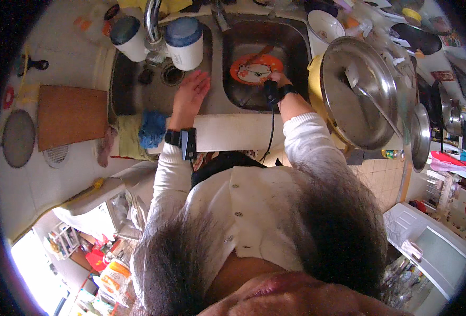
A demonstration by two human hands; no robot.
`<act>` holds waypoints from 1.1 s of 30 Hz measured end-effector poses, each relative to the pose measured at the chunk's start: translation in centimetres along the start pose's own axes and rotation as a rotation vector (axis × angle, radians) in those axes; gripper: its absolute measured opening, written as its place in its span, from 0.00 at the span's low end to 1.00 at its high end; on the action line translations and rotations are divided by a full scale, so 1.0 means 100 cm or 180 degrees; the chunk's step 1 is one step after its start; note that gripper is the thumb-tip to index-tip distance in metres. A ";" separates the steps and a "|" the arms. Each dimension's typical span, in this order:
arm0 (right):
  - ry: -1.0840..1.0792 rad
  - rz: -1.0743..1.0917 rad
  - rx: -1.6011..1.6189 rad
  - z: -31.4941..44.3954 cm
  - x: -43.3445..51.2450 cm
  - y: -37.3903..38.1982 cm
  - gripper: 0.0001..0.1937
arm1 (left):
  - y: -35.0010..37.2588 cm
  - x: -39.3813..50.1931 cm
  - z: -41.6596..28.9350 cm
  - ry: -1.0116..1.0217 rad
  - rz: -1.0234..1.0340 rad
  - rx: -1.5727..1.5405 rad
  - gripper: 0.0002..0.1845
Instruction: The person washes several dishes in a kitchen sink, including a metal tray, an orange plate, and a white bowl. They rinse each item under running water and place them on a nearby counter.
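Note:
My left hand [194,89] hovers over the front of the left sink basin [138,96], its fingers loosely extended and nothing in it. Just beyond the fingertips is a white canister with a blue lid [184,45], beside the chrome faucet [152,23]. In the right basin [292,37], a round orange plate [238,65] bears a white cartoon animal. A slim brownish item [262,53] crosses its far part, too blurred to name. At the plate's right edge is my right hand [280,79], fingers curled; a wrist-worn device partly hides its grip.
A large steel basin [347,122] with a long-handled spatula [375,104] stands right of the sink, near a white bowl [325,25]. Another blue-lidded container [132,43] stands at left. A blue cloth [152,128] and green cloth [132,136] hang over the front edge.

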State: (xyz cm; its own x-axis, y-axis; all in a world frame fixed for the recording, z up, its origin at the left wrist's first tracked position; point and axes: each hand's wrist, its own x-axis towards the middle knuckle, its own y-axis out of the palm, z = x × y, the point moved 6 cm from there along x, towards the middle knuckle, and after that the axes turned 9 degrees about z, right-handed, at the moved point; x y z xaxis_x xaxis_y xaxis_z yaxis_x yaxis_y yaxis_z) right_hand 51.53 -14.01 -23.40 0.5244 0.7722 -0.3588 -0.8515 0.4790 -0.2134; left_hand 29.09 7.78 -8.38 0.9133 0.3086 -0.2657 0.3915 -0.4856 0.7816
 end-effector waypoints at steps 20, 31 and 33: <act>-0.1691 -0.0864 -0.4725 0.031 0.084 0.031 0.20 | -0.023 -0.009 -0.044 0.0092 -0.0481 0.0360 0.16; 0.0966 -0.0899 -0.3197 0.019 0.093 -0.034 0.22 | -0.013 0.000 -0.047 0.0148 -0.0064 0.0193 0.15; 0.0672 -0.0789 -0.3857 0.043 0.097 -0.006 0.23 | -0.015 0.000 -0.044 0.0047 -0.0122 0.0341 0.15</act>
State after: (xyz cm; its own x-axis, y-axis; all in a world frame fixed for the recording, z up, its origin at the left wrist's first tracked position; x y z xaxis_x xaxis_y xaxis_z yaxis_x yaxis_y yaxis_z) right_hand 57.15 -5.01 -22.88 0.7551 0.5809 -0.3041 -0.2484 -0.1759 -0.9526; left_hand 27.97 12.09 -7.06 0.8960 0.3403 -0.2853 0.4366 -0.5578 0.7059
